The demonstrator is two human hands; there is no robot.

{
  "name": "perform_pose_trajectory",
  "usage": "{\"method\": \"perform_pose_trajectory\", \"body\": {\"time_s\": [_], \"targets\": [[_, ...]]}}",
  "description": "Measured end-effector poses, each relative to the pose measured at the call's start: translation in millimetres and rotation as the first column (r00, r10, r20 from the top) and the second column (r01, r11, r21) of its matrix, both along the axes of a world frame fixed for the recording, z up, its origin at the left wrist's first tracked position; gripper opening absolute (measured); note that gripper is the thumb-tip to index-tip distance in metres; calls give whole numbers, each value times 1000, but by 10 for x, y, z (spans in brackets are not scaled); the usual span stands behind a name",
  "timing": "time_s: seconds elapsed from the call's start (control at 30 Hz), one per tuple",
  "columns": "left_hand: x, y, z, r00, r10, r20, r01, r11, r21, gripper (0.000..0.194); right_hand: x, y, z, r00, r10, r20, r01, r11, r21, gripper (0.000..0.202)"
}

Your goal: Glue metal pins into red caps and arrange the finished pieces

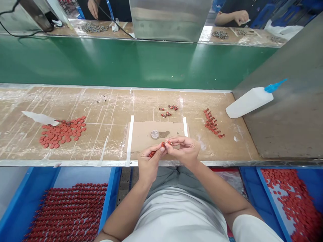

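Note:
My left hand [149, 163] is closed on several small red discs [152, 154], one of them held up between thumb and fingertips. Fingers of my right hand [185, 150] pinch a small red-and-dark part [168, 143] against that disc; its exact shape is too small to tell. Just beyond my hands, on a cardboard pad [141, 134], sits a small round clear dish [154, 134] beside a dark wet stain. Farther back lie several small red-and-dark parts [173, 107]. To the right is a slanted row of red discs with small parts attached [212, 122].
A pile of red discs [62, 132] with a white scoop-like piece [40, 118] lies at left. A white bottle with a blue nozzle [249, 102] leans against the metal panel [285, 114]. Blue trays [111, 195] hold red pieces below the table's edge. Other people's hands work across the green belt [101, 64].

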State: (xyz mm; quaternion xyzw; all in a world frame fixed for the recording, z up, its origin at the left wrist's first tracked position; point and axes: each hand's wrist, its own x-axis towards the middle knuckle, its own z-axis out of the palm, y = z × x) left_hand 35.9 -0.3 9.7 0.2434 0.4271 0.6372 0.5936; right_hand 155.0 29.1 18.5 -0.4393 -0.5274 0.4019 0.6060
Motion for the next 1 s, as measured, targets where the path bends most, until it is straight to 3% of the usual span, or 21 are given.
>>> {"method": "perform_pose_trajectory", "body": {"time_s": [0.27,0.57,0.73,1.0], "targets": [[49,0,11,995,4,-100,-1,1000,31,15,44,-16,-40,1000,-13,-25,13,1000,3,11],[31,-6,-1,998,20,-60,-21,1000,-11,15,47,-85,-84,994,13,-111,-25,994,-104,20],[25,-25,23,998,17,-66,-14,999,42,14,32,-90,-117,992,12,-128,-31,989,-143,23],[12,-42,29,992,-43,116,52,996,-76,23,40,-78,-80,984,11,-180,-50,976,-210,31]]}}
